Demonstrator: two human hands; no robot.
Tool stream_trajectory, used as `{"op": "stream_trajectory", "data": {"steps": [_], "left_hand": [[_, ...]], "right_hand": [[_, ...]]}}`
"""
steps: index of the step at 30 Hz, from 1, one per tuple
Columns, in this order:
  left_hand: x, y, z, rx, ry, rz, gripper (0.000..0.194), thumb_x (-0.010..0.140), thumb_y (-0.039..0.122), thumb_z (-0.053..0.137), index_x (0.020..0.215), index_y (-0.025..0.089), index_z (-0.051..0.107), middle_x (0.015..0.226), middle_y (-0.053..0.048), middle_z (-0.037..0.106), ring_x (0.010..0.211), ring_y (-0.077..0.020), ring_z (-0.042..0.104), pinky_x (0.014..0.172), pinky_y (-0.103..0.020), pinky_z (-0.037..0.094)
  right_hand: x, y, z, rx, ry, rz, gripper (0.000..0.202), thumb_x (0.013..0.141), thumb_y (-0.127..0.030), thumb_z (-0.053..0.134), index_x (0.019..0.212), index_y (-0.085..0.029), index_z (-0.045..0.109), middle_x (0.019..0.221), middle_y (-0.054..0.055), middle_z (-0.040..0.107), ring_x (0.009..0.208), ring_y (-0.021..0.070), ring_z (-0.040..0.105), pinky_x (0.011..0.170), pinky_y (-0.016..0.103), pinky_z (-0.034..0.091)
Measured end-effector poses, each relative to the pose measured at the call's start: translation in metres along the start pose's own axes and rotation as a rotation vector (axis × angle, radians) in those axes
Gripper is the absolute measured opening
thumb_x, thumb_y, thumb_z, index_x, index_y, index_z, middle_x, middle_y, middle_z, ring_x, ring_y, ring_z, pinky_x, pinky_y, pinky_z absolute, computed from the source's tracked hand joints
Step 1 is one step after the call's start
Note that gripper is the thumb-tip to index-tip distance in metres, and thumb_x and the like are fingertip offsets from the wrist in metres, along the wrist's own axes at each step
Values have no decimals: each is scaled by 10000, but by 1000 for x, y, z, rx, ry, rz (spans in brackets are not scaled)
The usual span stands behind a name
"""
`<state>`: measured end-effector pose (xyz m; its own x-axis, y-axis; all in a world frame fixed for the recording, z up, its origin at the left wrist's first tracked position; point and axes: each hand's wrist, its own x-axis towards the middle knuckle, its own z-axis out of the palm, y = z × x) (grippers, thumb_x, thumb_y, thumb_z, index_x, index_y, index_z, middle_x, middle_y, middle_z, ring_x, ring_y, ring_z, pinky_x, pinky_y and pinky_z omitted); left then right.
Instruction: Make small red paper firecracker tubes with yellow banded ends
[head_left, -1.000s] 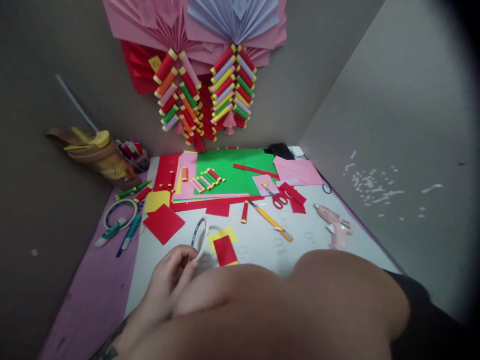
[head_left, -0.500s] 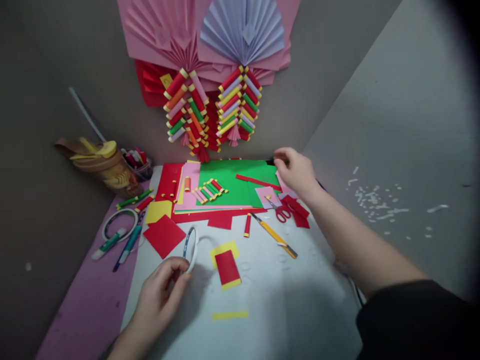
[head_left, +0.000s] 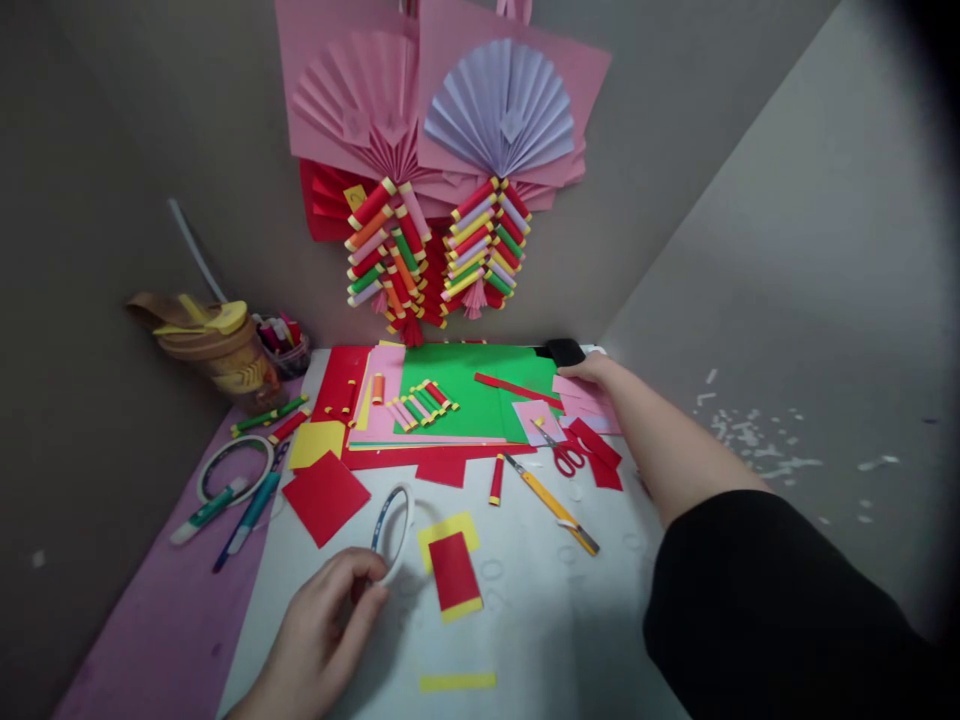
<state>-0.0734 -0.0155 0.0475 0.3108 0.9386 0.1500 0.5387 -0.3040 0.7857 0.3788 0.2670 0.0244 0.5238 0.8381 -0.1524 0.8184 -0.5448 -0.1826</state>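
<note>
My left hand [head_left: 330, 620] pinches a white ring-shaped roll of tape [head_left: 406, 530], held upright over the white tabletop. Just right of it lies a red paper rectangle [head_left: 454, 570] with a yellow edge, overlapping a yellow piece [head_left: 465, 526]. Nearer me is a yellow strip [head_left: 457, 682]. At the back right, the fingers of my right hand [head_left: 592, 370] close on a flat black object [head_left: 565, 352] at the far edge of the green paper [head_left: 480, 365]. What the black object is cannot be made out.
Red-handled scissors [head_left: 568, 458] and a yellow cutter [head_left: 551, 502] lie right of centre. Another tape roll [head_left: 204, 470] and pens are on the left. A lidded cup [head_left: 225, 350] stands at the back left. Paper fans [head_left: 501, 110] with small rolls hang on the wall.
My right hand has gone from hovering above the back right corner to gripping the black object. My left hand still holds the tape roll. The view has tilted up slightly.
</note>
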Motion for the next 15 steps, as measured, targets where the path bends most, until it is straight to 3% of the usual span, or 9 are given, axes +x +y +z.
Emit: {"op": "stream_trajectory", "data": {"steps": [4, 9, 15], "left_hand": [[-1, 0, -1, -15, -6, -23, 94, 845, 272, 485, 821, 198, 537, 753, -14, 610, 641, -119, 589, 562, -173, 469], [-1, 1, -2, -10, -5, -31, 121, 846, 289, 479, 806, 198, 547, 758, -23, 621, 668, -129, 597, 583, -177, 479], [-1, -1, -1, -29, -19, -44, 117, 838, 287, 489, 819, 202, 568, 769, -27, 633, 670, -134, 598, 588, -179, 483]], "right_hand": [[-2, -6, 1, -106, -60, -16, 687, 548, -572, 713, 1029, -95, 603, 1011, 163, 620, 937, 286, 593, 747, 343, 496], [-3, -11, 8, -40, 57, 44, 748, 552, -587, 679, 1092, -81, 568, 1115, 214, 567, 1043, 322, 545, 819, 382, 478], [5, -6, 25, 163, 247, 43, 681, 521, -484, 728, 1041, -74, 566, 1055, 250, 567, 1042, 364, 537, 857, 441, 451]]}}
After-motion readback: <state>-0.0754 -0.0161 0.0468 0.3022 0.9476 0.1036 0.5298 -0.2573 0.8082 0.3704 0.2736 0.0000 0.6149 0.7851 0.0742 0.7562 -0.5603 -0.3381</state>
